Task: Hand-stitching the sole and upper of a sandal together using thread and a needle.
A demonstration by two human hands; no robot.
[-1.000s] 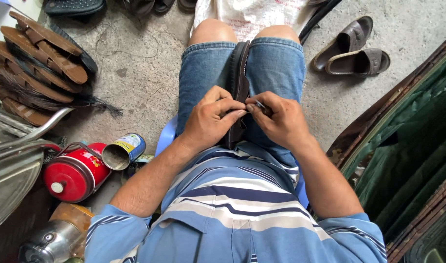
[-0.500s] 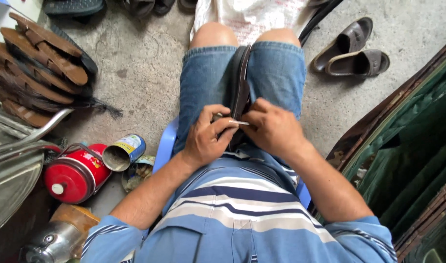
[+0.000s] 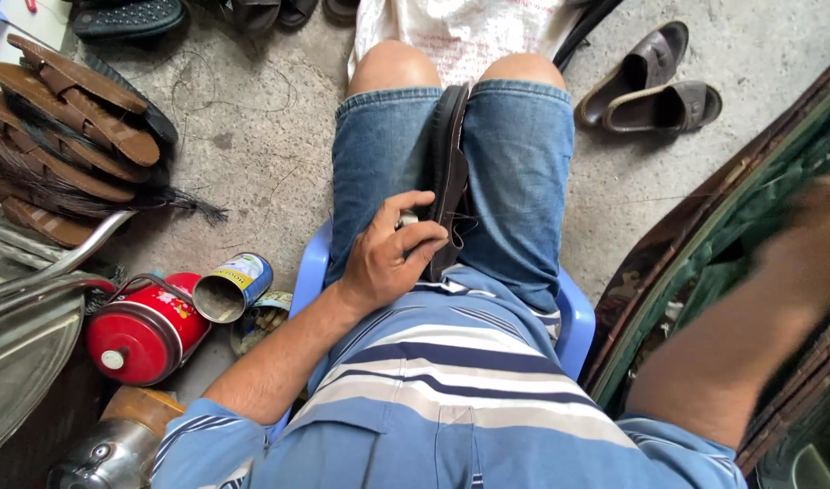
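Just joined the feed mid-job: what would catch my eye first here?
The dark sandal wedged upright between the denim-clad knees, with the left hand gripping its near end. The right hand is a blur far right, over the green-lined case. A red canister and an open tin can lie lower left.

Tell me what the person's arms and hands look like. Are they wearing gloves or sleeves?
No gloves: the left hand and the right hand are bare, with no rings or watch showing. The forearms are bare too. Short sleeves of a light blue shirt with white and dark blue stripes end near the elbows. The right hand looks blurred.
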